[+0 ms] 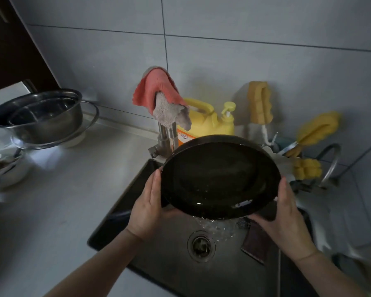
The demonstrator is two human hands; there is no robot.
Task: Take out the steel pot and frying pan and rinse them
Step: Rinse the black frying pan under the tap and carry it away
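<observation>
A black frying pan (220,176) is held tilted over the steel sink (171,254), its inside facing me. Water pools at its lower edge and spills down toward the drain (201,245). My left hand (148,204) grips the pan's left rim. On the pan's lower right rim my right hand (285,219) has hold; the handle is hidden. A steel pot (39,116) with a smaller bowl nested inside stands on a glass lid on the counter at the far left.
The faucet (167,136) behind the pan is draped with pink and grey cloths (159,93). A yellow detergent jug (208,121), several yellow sponges (260,101) and a second tap (330,166) crowd the back right. A dark scouring pad (257,243) lies in the sink. White dishes (7,168) sit left.
</observation>
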